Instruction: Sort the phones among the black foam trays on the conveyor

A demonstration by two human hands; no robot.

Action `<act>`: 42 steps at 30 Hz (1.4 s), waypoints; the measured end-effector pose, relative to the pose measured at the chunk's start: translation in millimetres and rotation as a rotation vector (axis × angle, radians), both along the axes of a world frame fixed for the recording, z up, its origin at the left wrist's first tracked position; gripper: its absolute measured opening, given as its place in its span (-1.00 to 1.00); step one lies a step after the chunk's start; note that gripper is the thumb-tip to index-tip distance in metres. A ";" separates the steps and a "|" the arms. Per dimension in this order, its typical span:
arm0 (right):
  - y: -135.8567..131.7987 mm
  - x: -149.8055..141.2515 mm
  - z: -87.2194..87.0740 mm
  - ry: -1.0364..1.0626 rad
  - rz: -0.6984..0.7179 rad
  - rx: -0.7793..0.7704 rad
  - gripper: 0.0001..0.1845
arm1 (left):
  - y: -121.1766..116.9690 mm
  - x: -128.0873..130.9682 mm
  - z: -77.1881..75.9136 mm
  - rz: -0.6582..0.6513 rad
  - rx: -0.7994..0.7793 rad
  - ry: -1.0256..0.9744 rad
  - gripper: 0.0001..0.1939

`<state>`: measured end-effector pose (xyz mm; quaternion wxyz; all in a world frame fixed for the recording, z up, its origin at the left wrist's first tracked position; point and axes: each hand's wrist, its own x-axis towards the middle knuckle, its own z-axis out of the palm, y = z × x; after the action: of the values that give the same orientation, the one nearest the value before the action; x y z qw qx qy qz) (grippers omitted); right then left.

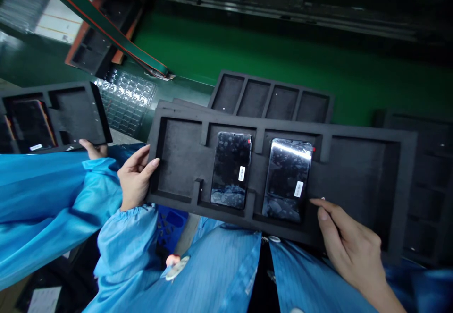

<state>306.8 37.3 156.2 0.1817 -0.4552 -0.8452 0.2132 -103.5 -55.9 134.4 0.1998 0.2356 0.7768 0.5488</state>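
Observation:
A black foam tray [357, 171] with several compartments is held above my lap. Two dark phones lie face up in its middle compartments, one [231, 169] left of centre and one [287, 178] right of it, each with a small white sticker. The outer compartments hold nothing. My left hand [136, 178] grips the tray's left edge, thumb on top. My right hand [348, 247] holds the front edge near the right-hand phone's lower corner, with two fingers on top and the rest hidden beneath.
A second foam tray [271, 98] lies behind mine and more dark trays [428, 171] are stacked at the right. At the left, a co-worker's hand [94, 150] in a blue sleeve holds another tray [71, 110]. A clear blister tray [125, 98] and a green surface [247, 53] lie beyond.

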 end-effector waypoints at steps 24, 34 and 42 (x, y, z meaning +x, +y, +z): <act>0.9 -1.6 2.0 -0.022 0.009 -0.002 -0.78 | -1.3 -1.0 -1.9 0.004 -0.001 -0.026 -0.41; -1.5 0.3 -0.8 0.001 -0.006 -0.006 -0.77 | -1.4 -1.5 -2.0 0.015 -0.017 -0.020 -0.39; -1.1 -5.2 2.6 0.059 0.009 0.047 -0.80 | -3.8 -6.5 -6.1 -0.049 -0.142 0.101 -0.40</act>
<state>301.6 36.2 158.7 0.2160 -0.4406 -0.8463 0.2074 -110.1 -59.7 128.3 0.1899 0.2671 0.8167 0.4749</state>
